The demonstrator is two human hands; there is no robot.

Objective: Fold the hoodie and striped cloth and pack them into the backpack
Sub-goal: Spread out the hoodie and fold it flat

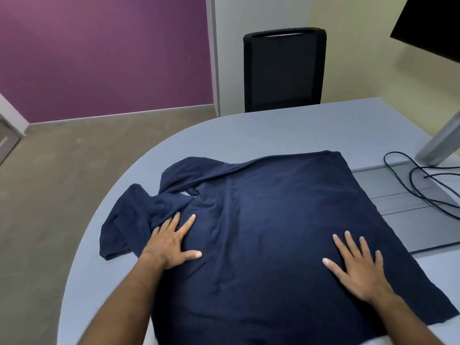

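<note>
A dark blue hoodie lies spread flat on a rounded grey table, its hood bunched at the left. The left hand and the right hand both press flat on it, fingers straight and spread. Black cables lie at the right; a black chair stands behind the table.

Purple wall and cream wall above grey-brown floor; black chair behind rounded pale-blue tabletop.
</note>
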